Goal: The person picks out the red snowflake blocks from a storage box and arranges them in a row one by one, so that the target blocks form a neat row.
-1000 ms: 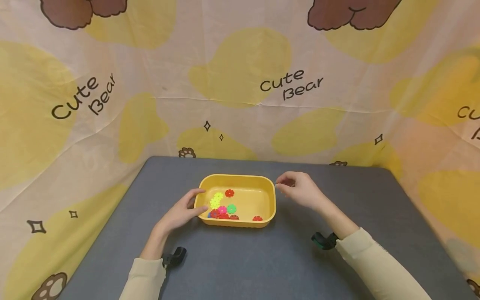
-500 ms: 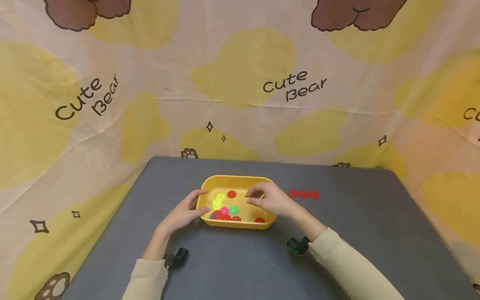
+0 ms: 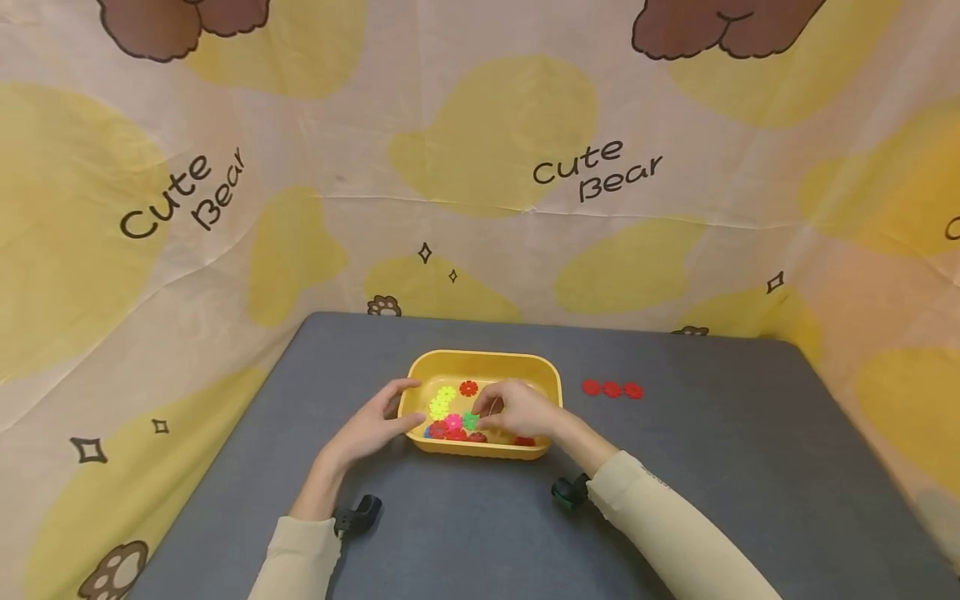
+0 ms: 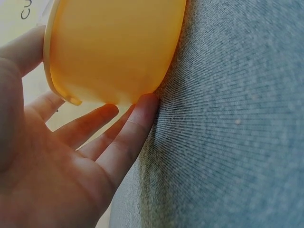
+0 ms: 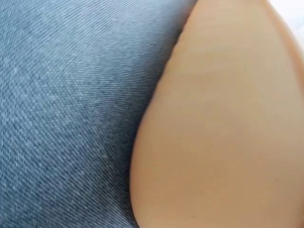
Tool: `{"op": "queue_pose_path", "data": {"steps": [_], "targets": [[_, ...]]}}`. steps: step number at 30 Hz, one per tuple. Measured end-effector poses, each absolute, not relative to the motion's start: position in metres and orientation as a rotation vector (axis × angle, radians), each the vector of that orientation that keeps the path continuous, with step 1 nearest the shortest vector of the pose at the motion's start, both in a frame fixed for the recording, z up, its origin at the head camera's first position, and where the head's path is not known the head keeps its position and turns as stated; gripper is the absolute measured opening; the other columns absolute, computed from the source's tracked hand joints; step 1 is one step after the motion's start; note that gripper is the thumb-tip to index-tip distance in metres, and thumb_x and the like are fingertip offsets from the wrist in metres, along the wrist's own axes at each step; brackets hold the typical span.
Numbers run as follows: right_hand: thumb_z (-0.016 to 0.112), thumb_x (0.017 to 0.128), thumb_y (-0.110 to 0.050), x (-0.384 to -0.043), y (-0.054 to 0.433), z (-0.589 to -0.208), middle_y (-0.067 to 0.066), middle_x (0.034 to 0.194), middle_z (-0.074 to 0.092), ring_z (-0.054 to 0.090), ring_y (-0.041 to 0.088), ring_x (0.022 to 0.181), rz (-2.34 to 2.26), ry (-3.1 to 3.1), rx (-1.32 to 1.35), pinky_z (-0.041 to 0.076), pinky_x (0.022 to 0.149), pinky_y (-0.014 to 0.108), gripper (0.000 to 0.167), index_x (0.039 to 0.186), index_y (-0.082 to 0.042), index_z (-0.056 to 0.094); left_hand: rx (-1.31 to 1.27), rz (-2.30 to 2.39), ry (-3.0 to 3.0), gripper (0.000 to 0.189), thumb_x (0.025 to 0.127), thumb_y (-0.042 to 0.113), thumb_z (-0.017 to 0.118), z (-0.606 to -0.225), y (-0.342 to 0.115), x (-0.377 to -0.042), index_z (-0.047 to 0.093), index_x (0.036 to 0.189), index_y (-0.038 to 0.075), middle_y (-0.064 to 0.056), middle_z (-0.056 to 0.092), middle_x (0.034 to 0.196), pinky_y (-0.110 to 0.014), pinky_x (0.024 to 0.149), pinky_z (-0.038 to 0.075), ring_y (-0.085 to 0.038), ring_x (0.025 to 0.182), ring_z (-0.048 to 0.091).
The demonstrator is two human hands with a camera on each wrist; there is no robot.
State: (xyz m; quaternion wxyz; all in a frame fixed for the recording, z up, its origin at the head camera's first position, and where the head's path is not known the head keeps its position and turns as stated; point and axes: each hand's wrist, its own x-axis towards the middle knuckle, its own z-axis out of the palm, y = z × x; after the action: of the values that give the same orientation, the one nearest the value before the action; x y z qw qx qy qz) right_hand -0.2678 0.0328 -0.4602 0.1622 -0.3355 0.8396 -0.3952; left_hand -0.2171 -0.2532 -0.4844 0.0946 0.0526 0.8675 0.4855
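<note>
The right hand (image 3: 519,408) has shifted left to the green flower-shaped disc (image 3: 469,422), now within reach; fingers curled, hold unclear. The left hand (image 3: 367,427) grips the yellow tray (image 3: 480,449).

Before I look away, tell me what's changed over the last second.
The right hand moved leftward from beside the yellow tray into it, now at the green piece; whether it grips that is unclear. Three red pieces, not visible a second ago, now show right of the tray. The left hand stays at the tray's left end.
</note>
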Motion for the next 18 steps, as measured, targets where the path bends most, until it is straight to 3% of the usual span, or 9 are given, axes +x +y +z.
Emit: {"op": "queue_pose_path", "data": {"steps": [9,18], "targets": [[0.083,0.085,-0.008,-0.27,0.021,-0.474,-0.006,0.083,0.068,0.06,0.007,0.076,-0.976,2.35,-1.086,0.053,0.073,0.025,0.012,0.092,-0.008,0.073,0.139,1.429,2.577,0.064,0.094,0.036,0.073,-0.482,-0.252,-0.217,0.044,0.149,0.018,-0.015,0.035,0.16,-0.059,0.108,0.041,-0.044,0.144,0.039],[0.081,0.085,-0.004,-0.272,0.014,-0.48,-0.005,0.086,0.066,0.058,0.01,0.079,-0.843,2.404,-1.143,0.052,0.075,0.025,0.012,0.093,-0.01,0.074,0.133,1.427,2.578,0.064,0.094,0.038,0.073,-0.486,-0.253,-0.218,0.044,0.149,0.019,-0.014,0.035,0.16,-0.059,0.108,0.041,-0.044,0.144,0.038]]}}
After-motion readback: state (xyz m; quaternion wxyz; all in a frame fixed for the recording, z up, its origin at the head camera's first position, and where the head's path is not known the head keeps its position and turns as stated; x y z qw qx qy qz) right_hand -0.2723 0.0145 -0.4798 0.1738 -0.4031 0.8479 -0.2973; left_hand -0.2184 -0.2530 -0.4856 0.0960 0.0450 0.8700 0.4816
